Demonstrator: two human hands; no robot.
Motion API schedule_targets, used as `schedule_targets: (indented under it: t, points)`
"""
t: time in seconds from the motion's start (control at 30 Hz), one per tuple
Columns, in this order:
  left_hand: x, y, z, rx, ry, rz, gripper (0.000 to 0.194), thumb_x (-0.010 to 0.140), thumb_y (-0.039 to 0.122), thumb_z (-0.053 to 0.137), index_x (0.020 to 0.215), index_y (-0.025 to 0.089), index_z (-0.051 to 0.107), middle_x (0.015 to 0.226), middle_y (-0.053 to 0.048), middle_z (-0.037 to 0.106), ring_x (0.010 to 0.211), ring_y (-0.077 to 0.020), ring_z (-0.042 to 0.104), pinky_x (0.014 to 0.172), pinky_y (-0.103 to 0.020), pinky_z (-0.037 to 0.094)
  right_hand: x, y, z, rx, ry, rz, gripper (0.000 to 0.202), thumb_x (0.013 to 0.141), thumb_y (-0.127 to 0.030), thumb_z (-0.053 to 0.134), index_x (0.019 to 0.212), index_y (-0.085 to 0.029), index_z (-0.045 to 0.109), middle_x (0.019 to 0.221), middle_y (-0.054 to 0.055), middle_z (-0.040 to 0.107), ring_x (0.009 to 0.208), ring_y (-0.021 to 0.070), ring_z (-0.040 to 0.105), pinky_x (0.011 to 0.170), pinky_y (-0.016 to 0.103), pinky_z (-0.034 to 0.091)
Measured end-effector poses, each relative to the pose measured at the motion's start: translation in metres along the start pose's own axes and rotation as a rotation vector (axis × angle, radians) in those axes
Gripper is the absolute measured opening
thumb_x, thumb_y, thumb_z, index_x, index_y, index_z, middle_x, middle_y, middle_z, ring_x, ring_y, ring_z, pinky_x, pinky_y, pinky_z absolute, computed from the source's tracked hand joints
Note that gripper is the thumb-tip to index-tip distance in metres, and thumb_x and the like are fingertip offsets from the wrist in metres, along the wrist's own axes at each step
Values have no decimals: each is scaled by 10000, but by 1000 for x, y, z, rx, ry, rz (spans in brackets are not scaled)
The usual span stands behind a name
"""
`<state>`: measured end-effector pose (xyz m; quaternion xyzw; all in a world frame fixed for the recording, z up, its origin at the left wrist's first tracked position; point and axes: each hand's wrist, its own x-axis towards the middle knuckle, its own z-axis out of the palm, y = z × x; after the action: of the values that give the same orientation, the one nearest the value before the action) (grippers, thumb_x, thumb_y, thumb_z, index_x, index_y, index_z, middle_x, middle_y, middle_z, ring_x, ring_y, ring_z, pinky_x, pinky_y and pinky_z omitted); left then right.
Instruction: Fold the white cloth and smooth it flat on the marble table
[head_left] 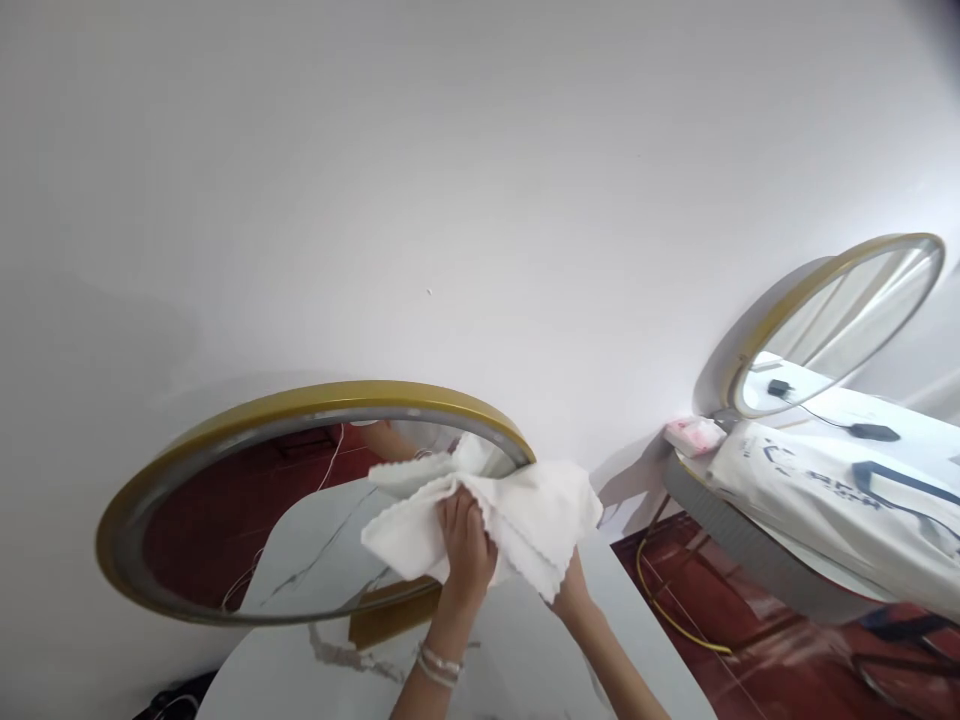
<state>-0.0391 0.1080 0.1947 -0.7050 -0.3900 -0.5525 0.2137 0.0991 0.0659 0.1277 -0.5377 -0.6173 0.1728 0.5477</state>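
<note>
A round mirror (322,545) with a gold rim (330,392) leans against the wall above a white marbled table (525,660). A white cloth (540,510) with a scalloped edge drapes over the mirror's right side and rim. My left hand (466,535), with bracelets at the wrist, is closed on the cloth over the glass. At the rim's right end, my right hand (571,590) reaches up beneath the cloth and holds it there; the cloth covers most of its fingers. Below the mirror, a gold base piece (394,615) shows near my left wrist.
To the right, another round gold-rimmed mirror (847,310) stands on a second white table. A tissue pack (694,435), a white printed bag (810,490) and a black adapter (874,432) lie there. Dark red floor (720,600) shows between the tables. A dark object (176,697) sits at lower left.
</note>
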Motion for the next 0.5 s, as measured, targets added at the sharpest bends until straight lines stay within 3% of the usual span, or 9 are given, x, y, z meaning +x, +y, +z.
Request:
schedule_targets:
  t: [0.13, 0.23, 0.27, 0.33, 0.4, 0.5]
  points:
    - [-111, -6, -8, -71, -99, -279, 278, 923, 343, 401, 1085, 176, 553, 1034, -163, 628, 1079, -307, 582, 920, -481, 436, -53, 3, -23, 188, 74, 178, 593, 806, -421, 614, 1350, -220, 488, 1124, 138, 667, 1029, 312, 654, 836, 410, 559]
    - [-174, 3, -25, -109, -278, -540, 382, 904, 398, 424, 1190, 177, 544, 1156, -190, 611, 1155, -332, 565, 958, -511, 448, -75, -4, -36, 243, 141, 263, 844, 772, -368, 649, 1482, -211, 221, 1213, 160, 629, 1064, 290, 645, 827, 384, 561]
    - [-189, 7, -31, -112, -325, -631, 410, 895, 414, 425, 1209, 177, 540, 1184, -194, 604, 1173, -340, 558, 967, -521, 451, -79, -6, -39, 238, 153, 281, 858, 765, -344, 652, 1486, -218, 205, 1231, 158, 620, 1094, 286, 632, 847, 389, 554]
    - [-212, 17, -43, -115, -362, -778, 464, 878, 458, 416, 1224, 173, 537, 1227, -201, 590, 1202, -353, 545, 983, -534, 453, -84, -10, -44, 194, 103, 276, 718, 753, -306, 644, 1417, -237, 378, 1232, 139, 622, 1132, 289, 609, 882, 393, 535]
    - [-226, 26, -54, -122, -355, -882, 500, 870, 505, 393, 1219, 177, 537, 1261, -199, 576, 1218, -350, 538, 995, -521, 455, -88, -13, -47, 141, -21, 237, 457, 750, -286, 626, 1204, -243, 610, 1176, 116, 648, 1090, 289, 624, 863, 369, 529]
    - [-232, 36, -76, -140, -401, -977, 493, 845, 579, 406, 1132, 212, 566, 1200, -164, 609, 1155, -335, 581, 937, -485, 501, -97, -11, -47, 41, -153, 183, 214, 773, -306, 583, 925, -233, 715, 962, 85, 689, 910, 262, 656, 783, 341, 521]
